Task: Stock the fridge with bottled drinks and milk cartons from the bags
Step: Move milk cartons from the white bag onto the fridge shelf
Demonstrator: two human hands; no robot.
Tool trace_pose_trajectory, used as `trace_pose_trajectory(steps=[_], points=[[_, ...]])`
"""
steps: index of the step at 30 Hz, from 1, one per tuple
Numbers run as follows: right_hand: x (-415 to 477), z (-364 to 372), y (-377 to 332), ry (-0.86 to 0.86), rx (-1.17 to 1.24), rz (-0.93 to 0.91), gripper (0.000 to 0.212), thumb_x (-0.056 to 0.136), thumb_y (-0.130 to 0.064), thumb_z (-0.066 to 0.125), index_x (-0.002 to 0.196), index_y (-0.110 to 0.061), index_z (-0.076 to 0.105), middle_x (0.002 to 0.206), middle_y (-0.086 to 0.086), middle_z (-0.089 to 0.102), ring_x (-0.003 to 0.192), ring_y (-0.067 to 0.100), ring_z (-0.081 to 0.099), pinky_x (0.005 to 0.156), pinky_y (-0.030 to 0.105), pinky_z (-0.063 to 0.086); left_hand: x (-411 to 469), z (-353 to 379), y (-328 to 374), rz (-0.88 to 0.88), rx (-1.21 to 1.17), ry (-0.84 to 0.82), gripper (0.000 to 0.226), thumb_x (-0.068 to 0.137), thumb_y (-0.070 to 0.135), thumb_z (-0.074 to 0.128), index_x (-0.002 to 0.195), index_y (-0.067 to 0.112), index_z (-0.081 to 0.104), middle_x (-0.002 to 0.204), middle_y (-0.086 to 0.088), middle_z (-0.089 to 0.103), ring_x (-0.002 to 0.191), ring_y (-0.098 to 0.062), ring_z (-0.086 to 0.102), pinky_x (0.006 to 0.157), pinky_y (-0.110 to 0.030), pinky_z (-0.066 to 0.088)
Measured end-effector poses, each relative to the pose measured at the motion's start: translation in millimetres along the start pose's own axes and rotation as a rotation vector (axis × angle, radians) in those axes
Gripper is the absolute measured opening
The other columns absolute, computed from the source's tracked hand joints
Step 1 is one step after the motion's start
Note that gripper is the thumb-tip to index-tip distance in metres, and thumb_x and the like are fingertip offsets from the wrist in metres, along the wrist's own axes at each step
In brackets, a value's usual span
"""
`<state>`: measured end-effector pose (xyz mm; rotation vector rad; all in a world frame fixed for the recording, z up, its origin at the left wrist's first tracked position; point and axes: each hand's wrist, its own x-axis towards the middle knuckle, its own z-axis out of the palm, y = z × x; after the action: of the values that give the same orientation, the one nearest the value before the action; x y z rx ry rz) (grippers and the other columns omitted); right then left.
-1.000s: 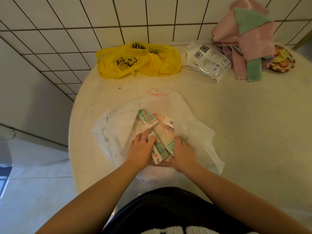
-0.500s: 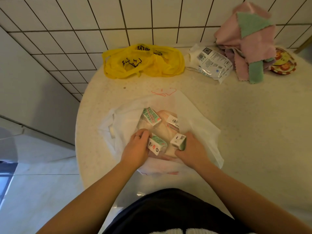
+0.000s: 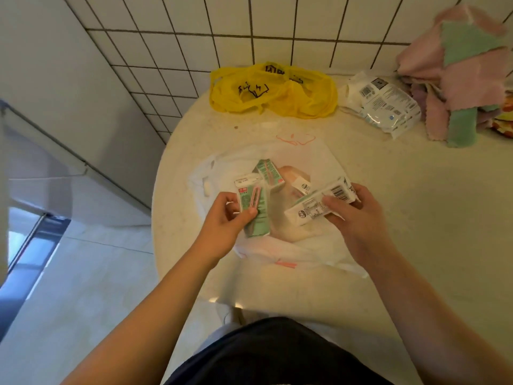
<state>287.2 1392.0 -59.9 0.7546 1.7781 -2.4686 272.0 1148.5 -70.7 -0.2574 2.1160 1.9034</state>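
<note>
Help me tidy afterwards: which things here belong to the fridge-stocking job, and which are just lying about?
Job: white bag, cartons inside it, green carton in the left hand, white carton in the right hand, yellow bag.
Lying about: white packet, pile of cloths.

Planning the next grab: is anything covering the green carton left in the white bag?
Nothing visible: the green carton lies exposed in the open white bag, but the left hand and right hand are both full.

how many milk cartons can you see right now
4: green carton in left hand, white carton in right hand, second green carton and small white carton in the white bag; more may hide inside.
</note>
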Motion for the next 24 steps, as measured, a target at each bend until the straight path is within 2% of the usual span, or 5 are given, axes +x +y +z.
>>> trace_pose_trajectory(steps=[7,10,14,19,24], points=[[-19,39,7,-0.229,0.24,0.266,0.062,0.074,-0.027,0.076,0.13,-0.01,0.055,0.117,0.015,0.064,0.113,0.034,0.06,0.093,0.056,0.05,-50,-29,-1,-0.253,-0.476,-0.049,0.021,0.099,0.02,0.053,0.118,0.013,0.058,0.105,-0.01,0.071,0.091,-0.022,0.069,0.084,-0.042,0.057],[-36,67,12,-0.291,0.254,0.347,0.045,0.089,-0.028,0.06,0.132,-0.016,0.056,0.124,0.011,0.066,0.112,0.028,0.065,0.078,0.046,0.058,-74,-46,-2,-0.279,-0.625,-0.08,0.027,0.1,0.025,0.048,0.122,0.014,0.059,0.101,-0.005,0.071,0.087,-0.017,0.069,0.074,-0.036,0.058],[-67,103,28,-0.376,0.101,0.377,0.04,0.082,-0.039,0.06,0.118,-0.024,0.065,0.121,0.008,0.069,0.1,0.022,0.068,0.08,0.044,0.056,-108,-78,-13,-0.287,-0.619,-0.075,0.045,0.086,0.04,0.057,0.125,0.019,0.06,0.108,-0.005,0.068,0.1,-0.02,0.064,0.095,-0.044,0.05],[-119,149,66,-0.437,0.073,0.483,0.045,0.082,-0.034,0.06,0.123,-0.016,0.052,0.116,0.013,0.07,0.092,0.025,0.069,0.071,0.036,0.056,-162,-133,-43,-0.349,-0.606,-0.012,0.064,0.081,0.052,0.067,0.132,0.014,0.055,0.097,-0.008,0.067,0.074,-0.018,0.065,0.063,-0.029,0.055],[-182,197,123,-0.428,-0.075,0.538,0.044,0.081,-0.045,0.065,0.112,-0.013,0.068,0.094,0.014,0.068,0.084,0.032,0.063,0.085,0.045,0.05,-230,-203,-86,-0.352,-0.719,-0.024,0.075,0.072,0.052,0.067,0.129,0.005,0.059,0.093,-0.011,0.064,0.071,-0.021,0.063,0.062,-0.032,0.053]])
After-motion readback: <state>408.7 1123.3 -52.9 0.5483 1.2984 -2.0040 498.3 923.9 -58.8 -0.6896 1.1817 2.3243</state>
